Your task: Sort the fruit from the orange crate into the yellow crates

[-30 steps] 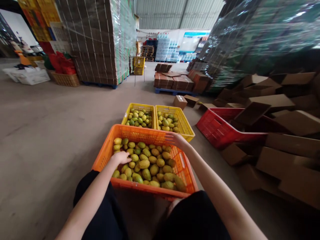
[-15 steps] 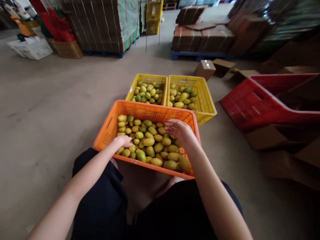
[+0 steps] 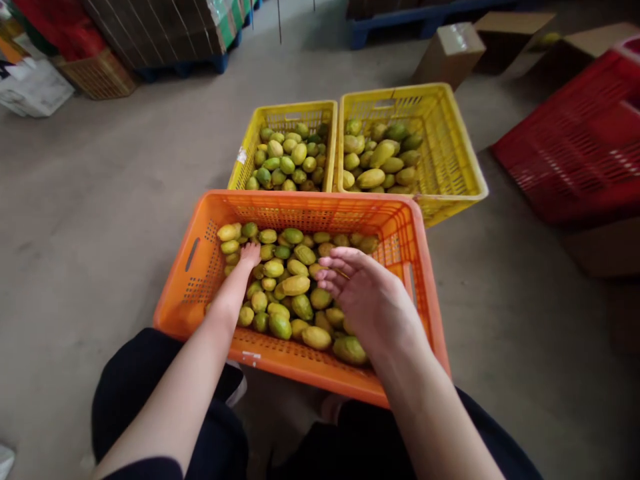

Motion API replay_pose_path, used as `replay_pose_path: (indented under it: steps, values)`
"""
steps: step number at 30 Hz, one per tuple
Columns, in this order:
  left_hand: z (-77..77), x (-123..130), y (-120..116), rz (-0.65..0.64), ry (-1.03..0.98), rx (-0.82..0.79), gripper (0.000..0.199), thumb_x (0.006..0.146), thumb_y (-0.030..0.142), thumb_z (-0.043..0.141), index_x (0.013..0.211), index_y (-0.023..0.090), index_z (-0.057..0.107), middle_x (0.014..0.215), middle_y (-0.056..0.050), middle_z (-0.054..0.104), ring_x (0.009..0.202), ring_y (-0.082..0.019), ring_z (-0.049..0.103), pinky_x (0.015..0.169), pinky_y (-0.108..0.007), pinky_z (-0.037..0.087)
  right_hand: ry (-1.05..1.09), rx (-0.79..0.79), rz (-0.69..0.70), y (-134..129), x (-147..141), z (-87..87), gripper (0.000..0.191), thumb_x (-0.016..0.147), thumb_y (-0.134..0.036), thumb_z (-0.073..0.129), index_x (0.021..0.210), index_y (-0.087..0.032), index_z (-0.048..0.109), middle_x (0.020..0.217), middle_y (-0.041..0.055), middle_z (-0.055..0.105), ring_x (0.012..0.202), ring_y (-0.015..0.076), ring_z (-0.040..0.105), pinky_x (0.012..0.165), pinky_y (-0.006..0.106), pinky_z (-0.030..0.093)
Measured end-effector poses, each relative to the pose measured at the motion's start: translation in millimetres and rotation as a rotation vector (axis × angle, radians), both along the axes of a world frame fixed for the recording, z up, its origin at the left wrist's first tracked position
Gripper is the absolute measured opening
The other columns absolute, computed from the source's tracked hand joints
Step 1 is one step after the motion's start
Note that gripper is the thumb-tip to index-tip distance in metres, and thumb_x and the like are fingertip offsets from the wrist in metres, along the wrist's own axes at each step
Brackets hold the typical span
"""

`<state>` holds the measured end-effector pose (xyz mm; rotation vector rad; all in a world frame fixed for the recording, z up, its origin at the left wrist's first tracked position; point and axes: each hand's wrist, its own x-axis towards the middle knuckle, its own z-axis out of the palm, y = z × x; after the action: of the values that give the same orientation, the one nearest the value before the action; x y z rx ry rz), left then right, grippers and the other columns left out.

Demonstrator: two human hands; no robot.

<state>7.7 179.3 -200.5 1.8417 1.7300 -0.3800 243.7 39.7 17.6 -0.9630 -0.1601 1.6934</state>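
An orange plastic crate point(image 3: 295, 365) stands in front of my knees, holding many yellow-green oval fruits point(image 3: 296, 285). My left hand point(image 3: 251, 253) reaches down, palm lowered, onto the fruits in its far left part. Its fingers look loosely apart; their tips are partly hidden among the fruits, and no fruit is lifted. Over the right part of the crate hangs my right hand point(image 3: 367, 290), open, with the palm turned toward the left and the fingers slightly curved. Nothing is in it, and it hides some fruits behind it.
Directly beyond stand two yellow crates, left point(image 3: 245, 150) and right point(image 3: 463, 143), with similar fruits inside. A red crate point(image 3: 570, 147) is on the right, near cardboard boxes point(image 3: 447, 57). Stacked goods on blue pallets point(image 3: 360, 33) and a wicker basket point(image 3: 100, 75) are farther back.
My left hand has moved farther into the crate, toward its far left side. My right hand stays open over the right part. The view has tipped down and come nearer.
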Motion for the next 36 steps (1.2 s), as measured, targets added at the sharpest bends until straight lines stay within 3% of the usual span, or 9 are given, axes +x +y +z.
replay_pose_path:
  steps: [8, 11, 13, 17, 23, 26, 30, 33, 36]
  values:
    - [-54.8, 4.6, 16.0, -0.044, 0.182, -0.002, 0.058, 0.081, 0.023, 0.065, 0.130, 0.005, 0.038, 0.141, -0.028, 0.044, 0.133, -0.036, 0.040, 0.106, -0.042, 0.034, 0.085, -0.218, -0.050, 3.0, 11.6, -14.6, 0.010, 0.080, -0.016, 0.055, 0.073, -0.018, 0.063, 0.066, 0.0025, 0.067, 0.058, 0.0117, 0.063, 0.054, 0.020, 0.054]
    - [-57.1, 4.7, 11.7, -0.067, 0.217, 0.036, 0.058, 0.082, 0.023, 0.064, 0.131, 0.003, 0.040, 0.139, -0.029, 0.046, 0.131, -0.036, 0.043, 0.109, -0.046, 0.028, 0.090, -0.198, -0.069, 3.2, 14.6, -17.2, 0.009, 0.081, -0.015, 0.055, 0.075, -0.018, 0.062, 0.068, 0.0029, 0.067, 0.059, 0.0118, 0.064, 0.056, 0.020, 0.054]
    - [-48.0, 3.2, 10.4, -0.101, 0.228, 0.052, 0.053, 0.081, 0.024, 0.064, 0.126, 0.004, 0.046, 0.134, -0.026, 0.052, 0.129, -0.035, 0.046, 0.113, -0.048, 0.021, 0.095, -0.189, -0.070, 4.2, 13.4, -17.2, 0.008, 0.081, -0.015, 0.056, 0.076, -0.018, 0.062, 0.068, 0.0024, 0.067, 0.059, 0.0116, 0.064, 0.057, 0.020, 0.055]
    - [-6.0, -5.9, 14.1, -0.178, 0.248, 0.042, 0.045, 0.073, 0.031, 0.075, 0.108, 0.008, 0.059, 0.114, -0.017, 0.067, 0.119, -0.034, 0.056, 0.116, -0.049, 0.015, 0.107, -0.153, -0.015, 7.5, 7.3, -14.9, 0.011, 0.081, -0.013, 0.054, 0.075, -0.017, 0.061, 0.067, 0.0023, 0.067, 0.057, 0.0117, 0.064, 0.055, 0.020, 0.053]
    - [99.8, -15.9, 5.1, -0.170, 0.191, 0.108, 0.068, 0.071, 0.069, 0.065, 0.097, 0.006, 0.066, 0.103, -0.017, 0.069, 0.107, -0.034, 0.062, 0.096, -0.040, 0.043, 0.042, -0.078, -0.034, 11.0, -0.7, -19.2, 0.007, 0.080, -0.014, 0.056, 0.080, -0.016, 0.062, 0.076, 0.0037, 0.070, 0.065, 0.0133, 0.066, 0.061, 0.022, 0.054]
    - [167.1, -3.0, -22.8, -0.072, -0.060, 0.160, 0.073, 0.072, 0.076, 0.057, 0.095, 0.009, 0.069, 0.097, -0.013, 0.071, 0.097, -0.031, 0.065, 0.085, -0.036, 0.048, -0.014, -0.126, -0.119, 10.7, -11.7, -26.0, 0.008, 0.083, -0.027, 0.059, 0.086, -0.020, 0.061, 0.079, -0.0001, 0.067, 0.069, 0.0135, 0.064, 0.064, 0.026, 0.055]
    - [241.0, 18.8, -68.4, -0.040, -0.515, 0.053, 0.075, 0.087, 0.074, 0.033, 0.102, 0.010, 0.069, 0.093, -0.008, 0.072, 0.091, -0.022, 0.066, 0.084, -0.032, 0.049, 0.146, -0.069, -0.050, 5.8, -31.6, -29.7, 0.041, 0.082, -0.060, 0.055, 0.095, -0.022, 0.060, 0.081, 0.0025, 0.066, 0.079, 0.0215, 0.067, 0.070, 0.041, 0.058]
    - [250.9, 18.7, -81.7, 0.029, -0.666, 0.056, 0.072, 0.092, 0.068, 0.027, 0.112, 0.011, 0.066, 0.090, -0.009, 0.072, 0.086, -0.020, 0.068, 0.085, -0.033, 0.050, 0.243, -0.061, -0.077, 0.7, -40.0, -29.0, 0.042, 0.082, -0.060, 0.051, 0.089, -0.020, 0.060, 0.075, 0.0042, 0.067, 0.081, 0.0241, 0.068, 0.074, 0.042, 0.058]
    - [215.7, 5.1, -72.5, 0.163, -0.677, 0.040, 0.058, 0.094, 0.059, 0.037, 0.107, 0.010, 0.065, 0.086, -0.009, 0.072, 0.080, -0.019, 0.068, 0.083, -0.032, 0.050, 0.255, -0.130, -0.149, -2.2, -38.2, -26.1, 0.029, 0.083, -0.048, 0.049, 0.083, -0.021, 0.058, 0.067, 0.0027, 0.066, 0.073, 0.0224, 0.069, 0.072, 0.039, 0.059]
